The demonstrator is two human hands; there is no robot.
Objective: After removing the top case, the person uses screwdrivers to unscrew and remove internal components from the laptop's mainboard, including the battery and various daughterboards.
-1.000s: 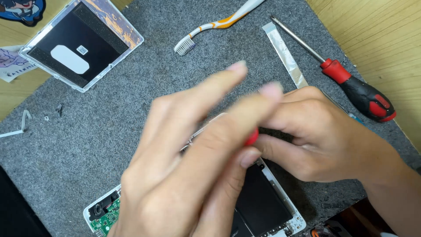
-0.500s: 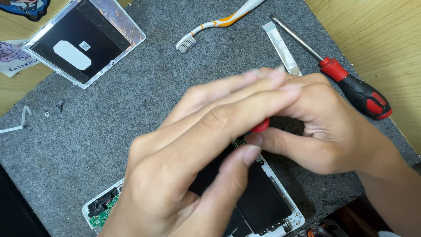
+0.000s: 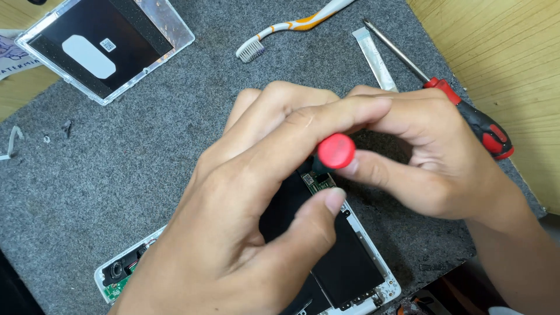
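Small screwdriver with round red cap (image 3: 336,151) stands upright over opened white-framed tablet with black battery and green circuit board (image 3: 344,256), on grey felt mat (image 3: 116,175). Right hand (image 3: 431,157) fingers pinch shaft below cap; left hand (image 3: 256,221) fingers steady it. Judgement: keep driver vertical, press lightly, turn slowly, avoid slipping onto board.

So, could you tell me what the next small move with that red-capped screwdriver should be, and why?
Probably a slow turn in place, with light downward pressure. The small screwdriver stands upright between the fingertips of both hands, left hand and right hand, its tip hidden over the green board of the opened device. Lifting would lose the seating.
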